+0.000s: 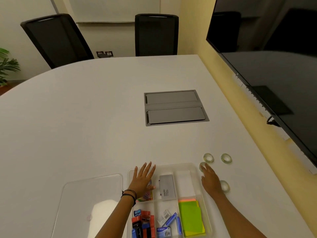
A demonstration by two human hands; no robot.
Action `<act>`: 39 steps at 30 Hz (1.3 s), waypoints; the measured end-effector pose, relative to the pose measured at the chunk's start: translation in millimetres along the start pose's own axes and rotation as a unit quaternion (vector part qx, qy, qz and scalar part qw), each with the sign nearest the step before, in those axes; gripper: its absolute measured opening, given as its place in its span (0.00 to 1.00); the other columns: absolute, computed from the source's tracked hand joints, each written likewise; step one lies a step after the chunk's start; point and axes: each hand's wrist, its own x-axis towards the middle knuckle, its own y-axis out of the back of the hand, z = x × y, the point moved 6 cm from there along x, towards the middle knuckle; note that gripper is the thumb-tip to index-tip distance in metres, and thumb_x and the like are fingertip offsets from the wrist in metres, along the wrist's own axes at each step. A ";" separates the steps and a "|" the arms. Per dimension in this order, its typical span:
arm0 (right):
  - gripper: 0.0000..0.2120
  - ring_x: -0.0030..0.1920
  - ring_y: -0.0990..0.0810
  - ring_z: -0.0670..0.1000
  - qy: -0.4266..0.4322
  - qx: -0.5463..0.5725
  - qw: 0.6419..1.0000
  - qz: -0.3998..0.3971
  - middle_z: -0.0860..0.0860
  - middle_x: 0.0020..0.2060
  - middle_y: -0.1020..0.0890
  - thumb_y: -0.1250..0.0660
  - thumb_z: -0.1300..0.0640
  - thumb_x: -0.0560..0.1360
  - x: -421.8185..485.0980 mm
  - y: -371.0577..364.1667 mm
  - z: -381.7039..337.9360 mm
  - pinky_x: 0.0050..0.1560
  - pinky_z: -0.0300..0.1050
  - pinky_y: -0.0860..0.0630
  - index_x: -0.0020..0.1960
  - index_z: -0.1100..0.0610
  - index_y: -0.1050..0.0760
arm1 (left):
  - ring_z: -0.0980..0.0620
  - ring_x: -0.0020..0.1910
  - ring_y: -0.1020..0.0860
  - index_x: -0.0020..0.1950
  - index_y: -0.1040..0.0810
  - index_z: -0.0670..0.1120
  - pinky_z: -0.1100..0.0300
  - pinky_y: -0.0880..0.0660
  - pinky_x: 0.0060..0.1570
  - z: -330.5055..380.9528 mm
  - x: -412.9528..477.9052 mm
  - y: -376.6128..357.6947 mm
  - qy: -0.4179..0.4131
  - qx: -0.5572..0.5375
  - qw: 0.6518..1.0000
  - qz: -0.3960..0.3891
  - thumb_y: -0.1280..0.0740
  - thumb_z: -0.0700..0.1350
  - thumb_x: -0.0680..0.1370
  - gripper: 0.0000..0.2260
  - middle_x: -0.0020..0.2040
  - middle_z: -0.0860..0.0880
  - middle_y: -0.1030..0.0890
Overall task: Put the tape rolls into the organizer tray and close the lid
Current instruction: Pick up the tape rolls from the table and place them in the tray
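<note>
Rolls (208, 158) look light, stiff, slick: pinch by rim. Right hand (211, 179) flat, fingertips touching one; left hand (142, 179) spread, empty, over tray (197, 169).

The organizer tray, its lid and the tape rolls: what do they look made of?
The clear compartmented organizer tray looks like transparent glossy plastic; the table shows through its walls. The flat clear lid beside it seems the same, with a glare patch. The small clear tape rolls look like glossy transparent film, likely on plastic cores.

Two black chairs (106, 35), wall screen (267, 54)
</note>
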 end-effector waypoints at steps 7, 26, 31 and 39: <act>0.26 0.75 0.40 0.55 0.011 -0.050 0.998 0.031 0.57 0.76 0.42 0.42 0.66 0.77 1.9 5.2 -4.9 0.70 0.53 0.36 0.73 0.55 0.41 | 0.38 0.77 0.57 0.65 0.68 0.62 0.37 0.59 0.74 -0.2 -1.0 0.1 -0.009 -0.008 1.000 0.016 0.40 0.60 0.77 0.35 0.79 0.44 0.58; 0.19 0.58 0.26 0.57 -0.018 -0.059 0.998 -0.025 0.57 0.61 0.29 0.41 0.63 0.76 -27.3 2.4 3.1 0.54 0.48 0.23 0.67 0.55 0.33 | 0.53 0.53 0.16 0.77 0.58 0.46 0.52 0.19 0.46 2.7 -13.6 30.5 -0.003 -0.019 0.990 0.141 0.30 0.75 0.52 0.66 0.56 0.53 0.16; 0.19 0.55 0.23 0.61 -0.100 0.210 0.970 0.073 0.61 0.57 0.26 0.32 0.60 0.74 -21.9 35.3 -10.8 0.53 0.50 0.26 0.64 0.58 0.30 | 0.49 0.59 0.19 0.73 0.74 0.45 0.48 0.21 0.53 1.3 -10.9 30.6 0.015 -0.028 0.995 0.089 0.30 0.74 0.56 0.68 0.62 0.49 0.19; 0.18 0.42 0.23 0.47 0.008 0.372 0.928 -0.019 0.50 0.48 0.25 0.32 0.61 0.74 -17.7 42.5 -79.8 0.37 0.28 0.24 0.63 0.54 0.30 | 0.44 0.78 0.60 0.44 0.92 0.65 0.40 0.62 0.75 2.3 -1.8 3.8 -0.032 -0.005 0.999 0.008 0.43 0.61 0.78 0.48 0.79 0.46 0.62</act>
